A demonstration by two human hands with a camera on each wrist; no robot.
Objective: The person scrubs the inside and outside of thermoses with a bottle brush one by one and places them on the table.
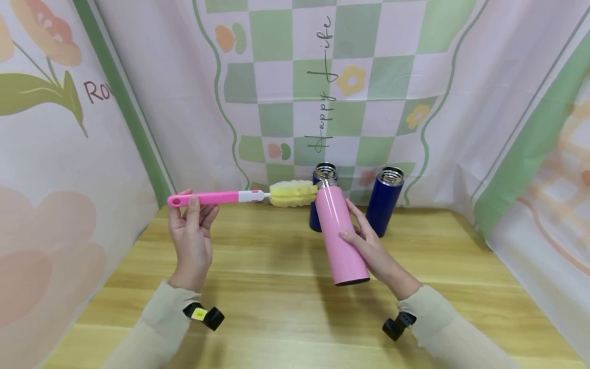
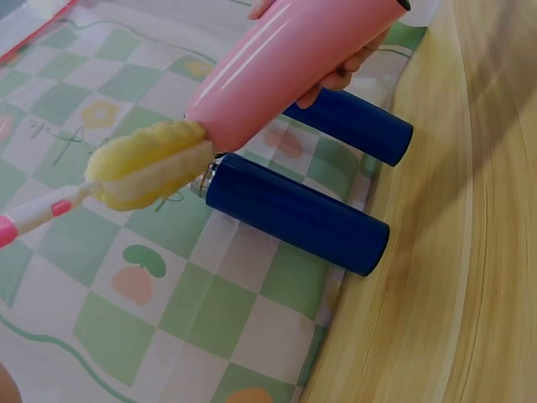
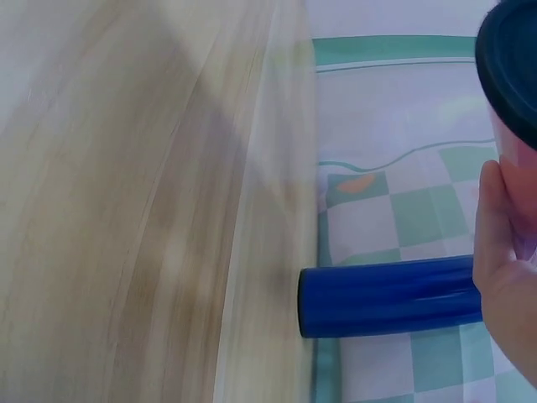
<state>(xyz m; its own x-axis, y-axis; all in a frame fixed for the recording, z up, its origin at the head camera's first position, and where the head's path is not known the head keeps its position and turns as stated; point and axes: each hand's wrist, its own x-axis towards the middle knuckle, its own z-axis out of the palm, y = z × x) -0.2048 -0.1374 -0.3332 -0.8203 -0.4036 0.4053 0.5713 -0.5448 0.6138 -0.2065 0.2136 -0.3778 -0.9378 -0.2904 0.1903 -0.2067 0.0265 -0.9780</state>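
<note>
My left hand [image 1: 191, 238] pinches the pink handle of a bottle brush [image 1: 221, 197] near its end and holds it level above the table. The brush's yellow sponge head [image 2: 151, 164] points right, its tip right at the mouth of a pink bottle [image 1: 338, 230]. My right hand [image 1: 373, 251] grips that bottle around its body, tilted with its open steel mouth up and leaning left. In the right wrist view the bottle's dark base [image 3: 513, 67] shows beside the thumb. The bottle hides part of a blue bottle [image 1: 315, 218] behind it.
A second blue bottle [image 1: 384, 202], lidless like the first, stands at the back right of the wooden table [image 1: 258, 307]. A checkered cloth [image 1: 272, 82] hangs behind, and more printed cloth [image 1: 55, 230] walls the left and right sides.
</note>
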